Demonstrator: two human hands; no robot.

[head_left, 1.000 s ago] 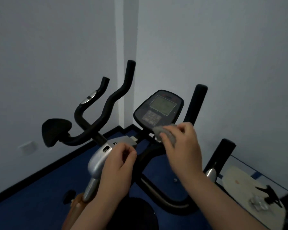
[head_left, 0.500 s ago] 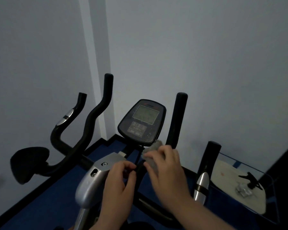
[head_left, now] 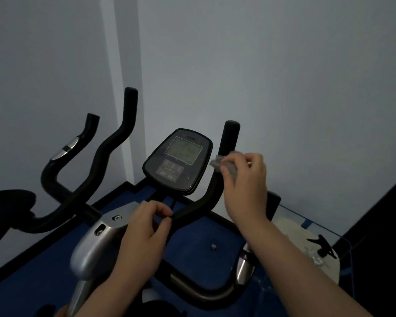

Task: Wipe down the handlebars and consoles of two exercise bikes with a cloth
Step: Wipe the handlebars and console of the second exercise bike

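right hand [head_left: 246, 186] grips a crumpled grey cloth [head_left: 225, 164], fingers curled round it, and presses it against the upright right handlebar [head_left: 229, 139] of the near exercise bike, just below the bar's rounded top. the hand and cloth cover the middle stretch of that bar.

left hand [head_left: 145, 227] pinches the lower bend of the same black bar near the stem, thumb and forefinger closed on it, beside the silver stem cover [head_left: 94, 245].

console [head_left: 178, 161] sits between the two bars, tilted back toward the camera, grey lcd screen above a button panel; digits too dim to read. left handlebar [head_left: 110, 154] rises in a kinked curve to the left of the console.

further left, a second bike's handlebar [head_left: 62, 156] with a silver sensor patch, and a dark saddle [head_left: 8, 207] at the left edge.

blue floor [head_left: 204, 234] under the bikes, with one small pale speck on it. pale walls meet in a corner behind.

lower right: a clear-walled bin [head_left: 343, 241] holding a pale rounded item with a black clip-like piece on it; contents otherwise unclear.
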